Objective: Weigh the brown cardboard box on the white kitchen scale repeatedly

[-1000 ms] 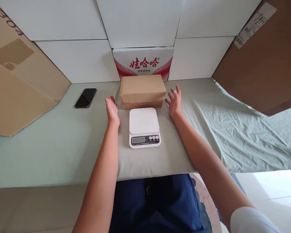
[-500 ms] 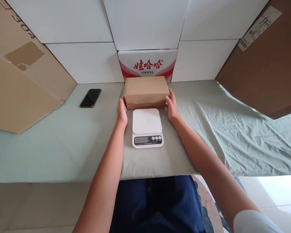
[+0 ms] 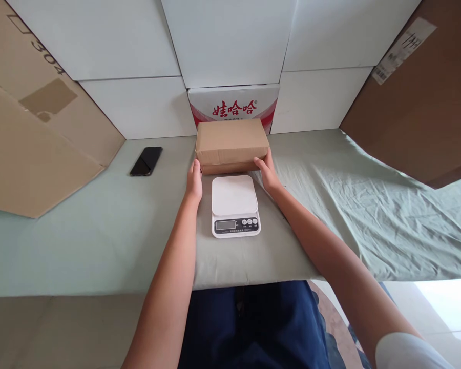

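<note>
Closed in from wide apart. Both hands, left hand (image 3: pixel 194 180) and right hand (image 3: pixel 268 171), now clasping box (image 3: pixel 231 144) ends at 12 o'clock of scale (image 3: pixel 235 205). Best lifted level, evenly squeezed.

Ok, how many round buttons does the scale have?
3, in a row on the scale's front panel, right of its display: left, middle, right. None looks hidden.

Left hand (image 3: pixel 194 180) and right hand (image 3: pixel 268 171) against the brown box (image 3: pixel 231 144), just behind the white scale (image 3: pixel 235 205).
</note>
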Available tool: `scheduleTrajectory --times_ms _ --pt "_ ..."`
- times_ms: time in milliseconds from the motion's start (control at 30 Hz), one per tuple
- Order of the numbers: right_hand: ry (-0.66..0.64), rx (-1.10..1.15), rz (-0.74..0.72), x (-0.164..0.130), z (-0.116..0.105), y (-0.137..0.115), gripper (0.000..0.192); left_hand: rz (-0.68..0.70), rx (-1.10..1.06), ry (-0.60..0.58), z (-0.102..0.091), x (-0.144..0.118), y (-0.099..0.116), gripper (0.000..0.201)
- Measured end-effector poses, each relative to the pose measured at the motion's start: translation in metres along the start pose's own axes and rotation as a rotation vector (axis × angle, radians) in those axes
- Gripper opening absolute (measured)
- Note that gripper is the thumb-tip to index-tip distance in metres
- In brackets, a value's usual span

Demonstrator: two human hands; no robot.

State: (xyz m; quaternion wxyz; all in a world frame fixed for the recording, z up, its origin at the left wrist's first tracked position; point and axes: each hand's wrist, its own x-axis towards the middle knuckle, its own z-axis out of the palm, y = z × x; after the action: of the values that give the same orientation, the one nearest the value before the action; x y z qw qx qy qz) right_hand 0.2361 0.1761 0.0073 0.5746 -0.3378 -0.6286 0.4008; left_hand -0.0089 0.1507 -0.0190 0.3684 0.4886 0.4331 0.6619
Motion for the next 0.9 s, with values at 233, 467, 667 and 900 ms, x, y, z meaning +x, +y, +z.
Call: scheduleTrajectory --times_ms 233,467,667,900 --pt "-0.02 -0.086 -0.205 -0.035 -0.009 -0.035 0.097 0.154 0.03 -0.028 -0.01 -0.051 0.046 0.077" --pt "0.079 -0.102 -0.095 -0.114 -0.01 -0.048 0.096 0.047 0.083 -0.038 -0.024 -0.139 0.056 0.082" --pt "0.053 -0.07 -0.032 -0.122 -0.006 -0.047 0.096 0.007 0.075 -0.014 -0.027 -0.146 0.057 0.087" --pt "0.032 -0.039 0.038 -0.121 -0.006 -0.043 0.09 -0.01 0.094 0.0 -0.028 -0.145 0.056 0.089"
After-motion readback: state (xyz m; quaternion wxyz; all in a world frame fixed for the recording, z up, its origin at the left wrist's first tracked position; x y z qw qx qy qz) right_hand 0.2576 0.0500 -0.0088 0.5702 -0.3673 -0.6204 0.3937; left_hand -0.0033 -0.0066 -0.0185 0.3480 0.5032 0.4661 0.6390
